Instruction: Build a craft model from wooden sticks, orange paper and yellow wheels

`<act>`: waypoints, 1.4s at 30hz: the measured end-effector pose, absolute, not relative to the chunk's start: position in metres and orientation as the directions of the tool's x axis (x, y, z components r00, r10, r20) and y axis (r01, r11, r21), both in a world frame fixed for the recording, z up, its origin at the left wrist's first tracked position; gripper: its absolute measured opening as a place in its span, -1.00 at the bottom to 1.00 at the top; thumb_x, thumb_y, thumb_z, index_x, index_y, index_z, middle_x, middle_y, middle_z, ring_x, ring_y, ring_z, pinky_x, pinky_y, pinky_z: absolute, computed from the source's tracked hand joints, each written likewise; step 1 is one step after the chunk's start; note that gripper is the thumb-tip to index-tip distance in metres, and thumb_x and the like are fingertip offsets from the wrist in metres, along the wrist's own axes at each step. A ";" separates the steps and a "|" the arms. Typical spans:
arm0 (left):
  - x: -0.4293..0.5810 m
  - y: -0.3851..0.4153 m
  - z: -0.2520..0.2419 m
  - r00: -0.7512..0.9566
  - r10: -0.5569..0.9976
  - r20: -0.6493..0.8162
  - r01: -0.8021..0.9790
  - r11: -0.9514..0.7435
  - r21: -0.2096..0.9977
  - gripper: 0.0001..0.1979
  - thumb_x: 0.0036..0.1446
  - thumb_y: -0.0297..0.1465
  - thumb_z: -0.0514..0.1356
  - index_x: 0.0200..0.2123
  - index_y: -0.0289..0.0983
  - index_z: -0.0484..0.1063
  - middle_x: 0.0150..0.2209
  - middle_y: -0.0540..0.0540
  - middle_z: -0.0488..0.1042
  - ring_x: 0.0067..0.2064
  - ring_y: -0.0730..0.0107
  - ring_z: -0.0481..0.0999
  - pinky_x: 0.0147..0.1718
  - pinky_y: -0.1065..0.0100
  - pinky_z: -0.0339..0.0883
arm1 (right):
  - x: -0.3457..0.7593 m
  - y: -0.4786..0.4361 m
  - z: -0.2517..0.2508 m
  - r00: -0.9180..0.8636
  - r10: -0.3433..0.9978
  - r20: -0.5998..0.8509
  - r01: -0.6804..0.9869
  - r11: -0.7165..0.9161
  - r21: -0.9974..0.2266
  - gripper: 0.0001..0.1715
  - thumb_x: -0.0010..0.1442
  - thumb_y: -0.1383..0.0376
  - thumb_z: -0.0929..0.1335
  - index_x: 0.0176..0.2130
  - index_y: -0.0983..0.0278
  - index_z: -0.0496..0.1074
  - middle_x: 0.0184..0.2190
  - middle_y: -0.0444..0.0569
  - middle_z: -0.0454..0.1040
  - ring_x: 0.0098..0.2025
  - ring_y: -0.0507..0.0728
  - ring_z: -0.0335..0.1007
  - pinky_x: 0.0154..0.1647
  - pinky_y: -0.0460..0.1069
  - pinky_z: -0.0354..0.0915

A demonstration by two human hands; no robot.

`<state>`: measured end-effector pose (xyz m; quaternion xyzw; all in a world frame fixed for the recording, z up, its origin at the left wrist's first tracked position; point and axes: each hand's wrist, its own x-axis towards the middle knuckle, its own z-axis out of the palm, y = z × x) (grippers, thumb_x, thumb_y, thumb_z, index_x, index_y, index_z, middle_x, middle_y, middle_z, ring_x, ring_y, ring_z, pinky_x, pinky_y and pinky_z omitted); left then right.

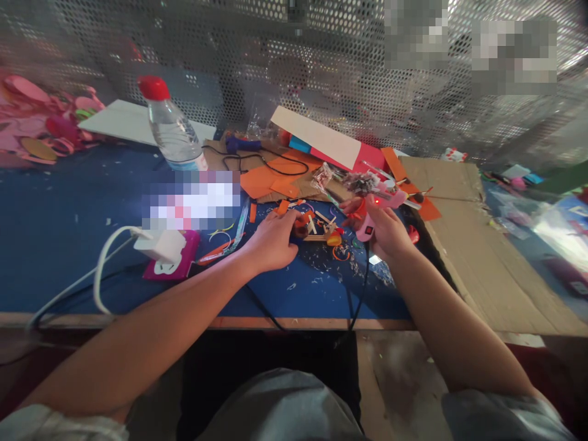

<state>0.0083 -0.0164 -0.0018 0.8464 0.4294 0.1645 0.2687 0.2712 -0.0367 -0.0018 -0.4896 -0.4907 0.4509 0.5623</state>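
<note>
My right hand [388, 231] is wrapped round the handle of a pink glue gun [366, 228], which has a lit red light and a black cable hanging down. The gun's nozzle end points to the upper right. My left hand [275, 241] is closed at the left side of a pile of small craft scraps [316, 223]; its fingertips are partly hidden, and what they grip is too small to name. A yellow piece [334, 238] and an orange ring [340, 253] lie between the hands.
At the left stand a bottle with a red cap [177, 131] and a purple power strip [192, 245] with a white plug. Orange sheets [266, 179] and a blue-handled tool [243, 144] lie behind. Cardboard [487, 257] covers the right side. Pink items [41, 119] are heaped far left.
</note>
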 end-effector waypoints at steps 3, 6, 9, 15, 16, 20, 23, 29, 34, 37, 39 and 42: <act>0.009 -0.016 -0.002 0.588 0.806 0.063 0.620 -0.500 0.605 -0.41 0.03 -0.63 0.26 0.16 -0.22 0.39 0.06 -0.18 0.71 0.22 -0.05 0.60 0.40 -0.08 0.30 | 0.271 -0.035 -0.003 0.123 0.992 0.030 -0.001 0.030 -1.000 -0.30 0.08 -0.39 0.58 -0.47 0.12 0.52 -0.16 0.05 0.72 0.16 0.42 0.65 0.04 0.26 0.69; 0.009 -0.016 -0.002 0.595 0.800 0.073 0.601 -0.503 0.620 -0.43 0.03 -0.65 0.25 0.13 -0.20 0.39 0.03 -0.14 0.73 0.21 -0.02 0.61 0.40 -0.06 0.29 | 0.272 -0.034 -0.007 0.128 0.991 -0.035 -0.011 -0.034 -0.999 -0.31 -0.01 -0.36 0.64 -0.45 0.13 0.53 -0.22 0.04 0.71 0.08 0.41 0.68 0.01 0.27 0.71; 0.008 -0.016 -0.001 0.593 0.803 0.053 0.607 -0.490 0.625 -0.42 0.03 -0.66 0.25 0.13 -0.21 0.39 0.04 -0.13 0.74 0.25 -0.04 0.59 0.39 -0.07 0.31 | 0.273 -0.033 -0.011 0.142 0.988 -0.059 -0.026 -0.056 -0.998 -0.27 -0.09 -0.38 0.67 -0.42 0.14 0.58 -0.24 0.04 0.70 0.00 0.37 0.70 0.00 0.24 0.72; 0.008 -0.017 0.001 0.585 0.810 0.034 0.611 -0.468 0.638 -0.41 0.04 -0.66 0.24 0.16 -0.23 0.40 0.06 -0.17 0.73 0.30 -0.09 0.53 0.34 -0.05 0.37 | 0.270 -0.035 -0.014 0.110 0.989 -0.094 -0.019 -0.092 -0.996 -0.22 -0.15 -0.43 0.67 -0.40 0.16 0.64 -0.27 -0.03 0.70 -0.13 0.23 0.70 0.03 0.13 0.72; 0.008 -0.017 0.001 0.585 0.810 0.031 0.612 -0.467 0.638 -0.41 0.04 -0.66 0.25 0.16 -0.24 0.40 0.06 -0.18 0.72 0.28 -0.08 0.54 0.34 -0.05 0.37 | 0.270 -0.035 -0.013 0.112 0.989 -0.098 -0.029 -0.095 -0.995 -0.23 -0.15 -0.42 0.68 -0.39 0.16 0.64 -0.29 -0.04 0.70 -0.15 0.21 0.70 0.03 0.11 0.72; 0.008 -0.017 0.001 0.591 0.806 0.027 0.611 -0.470 0.637 -0.42 0.04 -0.67 0.25 0.15 -0.25 0.41 0.07 -0.19 0.72 0.25 -0.05 0.59 0.38 -0.07 0.34 | 0.269 -0.035 -0.012 0.101 0.989 -0.105 -0.072 -0.098 -0.993 -0.29 -0.14 -0.33 0.71 -0.38 0.17 0.65 -0.28 -0.02 0.71 -0.16 0.22 0.71 -0.04 0.08 0.72; 0.009 -0.018 0.002 0.588 0.808 0.025 0.612 -0.466 0.639 -0.41 0.05 -0.67 0.25 0.17 -0.26 0.41 0.07 -0.20 0.72 0.29 -0.06 0.55 0.37 -0.06 0.35 | 0.269 -0.035 -0.012 0.074 0.989 -0.131 -0.072 -0.125 -0.990 -0.26 -0.16 -0.36 0.71 -0.39 0.17 0.65 -0.28 0.00 0.72 -0.15 0.24 0.72 -0.11 0.06 0.71; 0.009 -0.018 0.004 0.593 0.805 0.027 0.622 -0.479 0.619 -0.42 0.06 -0.68 0.26 0.17 -0.29 0.42 0.08 -0.20 0.72 0.27 -0.05 0.56 0.37 -0.05 0.34 | 0.268 -0.035 -0.012 0.051 0.990 -0.135 -0.069 -0.131 -0.989 -0.26 -0.16 -0.39 0.69 -0.43 0.16 0.63 -0.32 0.00 0.70 -0.10 0.28 0.73 -0.08 0.09 0.72; 0.010 -0.018 0.005 0.587 0.810 0.016 0.638 -0.475 0.606 -0.42 0.07 -0.68 0.26 0.18 -0.29 0.42 0.08 -0.18 0.73 0.27 -0.04 0.57 0.37 -0.05 0.33 | 0.271 -0.035 -0.011 0.091 0.991 -0.097 -0.107 -0.087 -0.990 -0.28 -0.13 -0.34 0.71 -0.38 0.17 0.66 -0.29 -0.01 0.71 -0.15 0.25 0.74 -0.05 0.10 0.72; 0.011 -0.018 0.005 0.589 0.808 0.016 0.636 -0.476 0.608 -0.42 0.07 -0.68 0.26 0.18 -0.30 0.43 0.09 -0.18 0.73 0.26 -0.04 0.58 0.36 -0.04 0.34 | 0.272 -0.035 -0.009 0.076 0.989 -0.126 -0.096 -0.118 -0.988 -0.27 -0.12 -0.35 0.70 -0.34 0.18 0.67 -0.25 0.02 0.73 -0.16 0.26 0.75 -0.17 0.09 0.71; 0.011 -0.018 0.006 0.585 0.811 0.013 0.642 -0.473 0.604 -0.41 0.07 -0.68 0.26 0.19 -0.30 0.43 0.09 -0.19 0.72 0.28 -0.05 0.56 0.35 -0.04 0.36 | 0.272 -0.036 -0.009 0.054 0.989 -0.137 -0.076 -0.133 -0.988 -0.25 -0.11 -0.38 0.68 -0.35 0.18 0.67 -0.23 0.03 0.74 -0.17 0.26 0.75 -0.22 0.08 0.70; 0.011 -0.019 0.006 0.577 0.817 0.006 0.657 -0.468 0.591 -0.40 0.08 -0.66 0.27 0.21 -0.30 0.43 0.08 -0.20 0.72 0.29 -0.08 0.54 0.35 -0.07 0.37 | 0.270 -0.037 -0.009 0.016 0.990 -0.141 -0.058 -0.140 -0.988 -0.23 -0.13 -0.40 0.68 -0.40 0.18 0.64 -0.29 0.01 0.74 -0.23 0.24 0.74 -0.25 0.06 0.69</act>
